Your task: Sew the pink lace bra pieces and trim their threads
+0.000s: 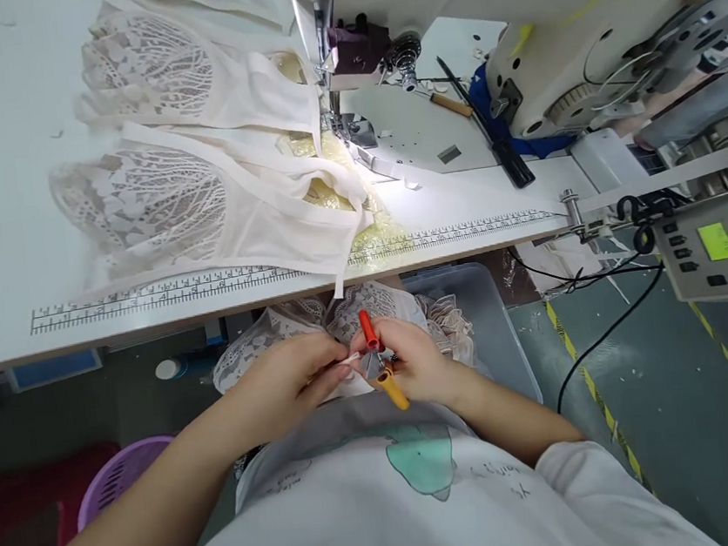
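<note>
Below the table edge, in front of my body, my left hand [290, 379] pinches a narrow pale fabric edge [351, 359] between thumb and fingertips. Close beside it, my right hand [421, 361] is closed around thread snips [391, 389] with one red and one yellow handle. The snips' blades are by the pinched edge; whether they touch it I cannot tell. Behind both hands hangs a cream lace garment piece [377, 300], partly hidden by them. On the table, two cream lace bra pieces [165, 199] lie with their narrow ends near the sewing machine's needle area.
The sewing machine [360, 50] stands at the table's far side. A printed ruler [226, 280] runs along the front edge. A dark screwdriver [513, 164] lies on the machine bed. Under the table is a clear plastic bin [514, 339]; a control panel [721, 241] sits right, a purple basket [99, 487] left.
</note>
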Motion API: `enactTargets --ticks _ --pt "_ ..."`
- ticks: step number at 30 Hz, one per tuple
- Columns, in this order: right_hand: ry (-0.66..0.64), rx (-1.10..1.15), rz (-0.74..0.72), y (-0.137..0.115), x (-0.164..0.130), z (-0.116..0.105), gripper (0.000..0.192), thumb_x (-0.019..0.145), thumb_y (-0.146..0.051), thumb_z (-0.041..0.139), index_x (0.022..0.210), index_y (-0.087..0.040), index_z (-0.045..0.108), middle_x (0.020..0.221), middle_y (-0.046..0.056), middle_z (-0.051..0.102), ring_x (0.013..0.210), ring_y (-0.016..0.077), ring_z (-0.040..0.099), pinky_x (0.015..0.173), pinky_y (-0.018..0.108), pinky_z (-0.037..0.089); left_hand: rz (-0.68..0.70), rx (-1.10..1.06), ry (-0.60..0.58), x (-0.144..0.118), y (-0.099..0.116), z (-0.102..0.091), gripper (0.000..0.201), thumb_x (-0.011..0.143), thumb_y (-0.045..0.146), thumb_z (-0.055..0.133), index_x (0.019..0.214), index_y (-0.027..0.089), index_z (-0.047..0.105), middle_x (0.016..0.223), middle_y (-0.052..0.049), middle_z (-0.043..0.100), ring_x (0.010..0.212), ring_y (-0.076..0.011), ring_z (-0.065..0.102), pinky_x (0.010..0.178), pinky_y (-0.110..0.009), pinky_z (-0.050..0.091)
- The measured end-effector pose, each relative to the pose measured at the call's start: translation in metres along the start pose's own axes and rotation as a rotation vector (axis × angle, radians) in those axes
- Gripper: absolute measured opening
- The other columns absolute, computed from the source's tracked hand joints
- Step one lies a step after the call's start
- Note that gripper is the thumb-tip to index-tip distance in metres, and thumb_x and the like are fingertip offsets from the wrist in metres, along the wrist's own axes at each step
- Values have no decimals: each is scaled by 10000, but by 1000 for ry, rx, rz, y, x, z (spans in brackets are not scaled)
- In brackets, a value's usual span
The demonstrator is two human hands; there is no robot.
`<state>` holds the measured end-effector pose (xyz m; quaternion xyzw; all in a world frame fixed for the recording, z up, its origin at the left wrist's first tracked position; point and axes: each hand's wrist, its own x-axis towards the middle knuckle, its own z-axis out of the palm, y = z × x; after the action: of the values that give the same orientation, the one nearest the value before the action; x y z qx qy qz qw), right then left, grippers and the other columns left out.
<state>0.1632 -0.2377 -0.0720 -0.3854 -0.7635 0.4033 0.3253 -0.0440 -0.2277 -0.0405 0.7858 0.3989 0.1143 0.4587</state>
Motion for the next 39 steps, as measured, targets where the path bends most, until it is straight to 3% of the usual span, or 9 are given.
enactTargets --ticks 4,10,14,17,22,25,30,34,39 --pt "6 114 123 -5 0 -2 260 839 -440 573 808 -199 478 762 29 568 671 156 534 640 281 462 -64 -193 3 8 2 -2 327 876 371 431 726 165 636 657 -27 578 600 -133 513 548 -224 405" --pt "-3 181 304 -2 -8 2 368 799 -526 573 722 -199 422 712 15 551 619 137 501 581 258 438 -245 -373 38 6 5 -10 310 807 395 518 701 145 669 702 -62 634 622 -152 540 544 -233 417" --pt "2 203 321 -3 -8 6 388 798 -547 545 690 -204 399 669 10 541 580 129 488 548 253 431 -388 -427 86 4 11 -12 325 768 446 568 768 151 704 683 -52 657 620 -166 562 534 -230 436" --pt "-5 274 343 -9 -7 6 388 790 -554 553 697 -210 400 646 6 542 575 136 515 531 252 447 -427 -446 109 5 15 -12 336 754 471 592 697 155 687 625 -42 634 570 -155 536 489 -221 421" --pt "-156 426 311 -14 -4 -13 400 805 -586 549 787 -205 431 723 19 578 603 140 567 544 252 476 -435 -612 79 6 17 -8 315 721 457 638 686 151 705 592 -39 618 516 -127 487 442 -206 380" --pt "-354 279 217 -5 -1 -32 552 761 -752 495 748 -212 381 746 30 561 645 155 551 568 265 458 -454 -657 45 8 18 -5 324 700 458 643 680 141 706 597 -41 616 533 -131 494 464 -210 391" --pt "-677 -11 174 7 -2 -49 700 734 -902 203 704 -214 334 679 16 475 598 152 455 538 266 353 -428 -581 56 11 19 -1 321 711 440 591 634 139 671 536 -3 536 498 -102 418 434 -189 324" --pt "-687 -126 212 3 -8 -52 741 702 -927 132 686 -211 321 638 0 430 550 133 385 515 252 290 -430 -509 124 13 17 2 329 706 440 560 583 142 627 509 19 476 486 -89 375 430 -184 279" --pt "-630 -210 255 -3 -13 -56 735 716 -916 176 670 -201 341 626 -2 444 523 121 341 498 254 254 -461 -488 149 14 18 3 337 689 464 540 567 152 582 483 34 411 473 -88 337 422 -189 244"
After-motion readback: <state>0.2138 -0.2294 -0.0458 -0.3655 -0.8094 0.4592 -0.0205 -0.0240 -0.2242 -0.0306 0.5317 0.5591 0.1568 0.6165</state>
